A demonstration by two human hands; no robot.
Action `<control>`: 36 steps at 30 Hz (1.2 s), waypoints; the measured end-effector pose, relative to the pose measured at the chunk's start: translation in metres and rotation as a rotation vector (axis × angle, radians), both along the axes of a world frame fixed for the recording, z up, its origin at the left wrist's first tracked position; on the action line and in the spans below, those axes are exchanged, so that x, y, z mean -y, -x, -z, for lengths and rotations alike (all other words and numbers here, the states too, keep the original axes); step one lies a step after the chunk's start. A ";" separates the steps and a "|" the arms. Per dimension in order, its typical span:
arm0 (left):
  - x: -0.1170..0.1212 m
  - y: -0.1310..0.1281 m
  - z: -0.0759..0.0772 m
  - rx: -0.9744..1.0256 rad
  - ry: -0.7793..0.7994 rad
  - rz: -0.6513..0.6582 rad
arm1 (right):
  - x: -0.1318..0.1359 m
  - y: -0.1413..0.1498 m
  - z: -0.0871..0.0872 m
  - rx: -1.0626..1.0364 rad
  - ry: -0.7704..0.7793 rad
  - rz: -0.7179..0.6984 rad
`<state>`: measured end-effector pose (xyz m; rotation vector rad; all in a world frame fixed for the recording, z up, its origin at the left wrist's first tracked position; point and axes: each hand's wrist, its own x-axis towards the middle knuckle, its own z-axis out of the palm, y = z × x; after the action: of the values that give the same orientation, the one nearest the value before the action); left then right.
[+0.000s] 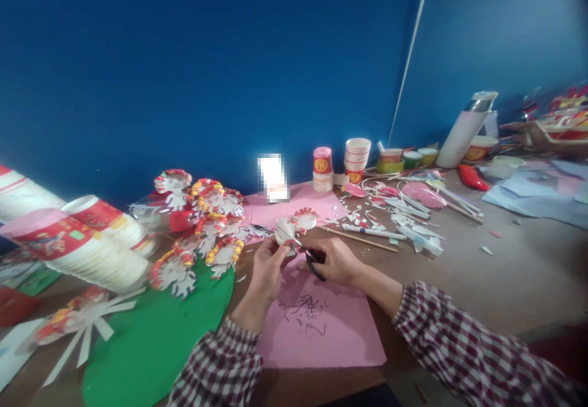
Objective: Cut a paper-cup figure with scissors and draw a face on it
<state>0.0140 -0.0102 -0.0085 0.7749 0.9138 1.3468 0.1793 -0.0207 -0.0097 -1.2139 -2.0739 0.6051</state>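
Above a pink sheet (335, 343) at the desk's (459, 260) near edge, the left hand (267, 270) pinches a paper cutout (283, 229) between its fingers; the right hand (339, 262) grips scissors (315, 266) at it. The sheet's black handwriting (309, 315) is illegible — likewise the gold emblem (322, 163) on a back-edge cup (316, 155).

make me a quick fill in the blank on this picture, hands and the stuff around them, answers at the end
1. The right hand holds a pair of ____ against a pale piece gripped by the left hand.
2. The lower sheet, bearing black marks, is coloured ____.
3. The large rounded mat to the left is ____.
4. Both sleeves have a ____ pattern.

Missing words: scissors; pink; green; checked
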 end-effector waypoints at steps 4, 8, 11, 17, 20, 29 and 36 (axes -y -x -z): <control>0.001 -0.001 0.001 -0.018 -0.014 0.001 | 0.000 0.000 0.000 0.016 -0.014 0.006; 0.002 -0.002 0.000 -0.017 -0.001 -0.002 | 0.000 0.000 -0.001 0.032 -0.012 0.015; 0.002 -0.001 -0.001 -0.007 0.017 0.002 | 0.001 0.000 0.000 0.045 -0.013 0.020; 0.001 0.001 -0.002 -0.008 0.059 -0.023 | 0.001 0.000 0.001 0.047 -0.024 0.034; 0.001 0.000 -0.003 0.007 0.073 -0.024 | 0.001 0.000 0.000 0.041 -0.010 0.033; 0.000 0.001 -0.002 0.071 0.094 0.030 | 0.002 0.001 -0.001 0.044 -0.036 0.035; -0.001 0.002 0.002 0.101 0.114 0.038 | 0.003 0.000 -0.004 0.040 -0.026 0.025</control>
<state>0.0123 -0.0091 -0.0102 0.6285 0.8832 1.2774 0.1788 -0.0236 -0.0056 -1.2448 -2.0894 0.5448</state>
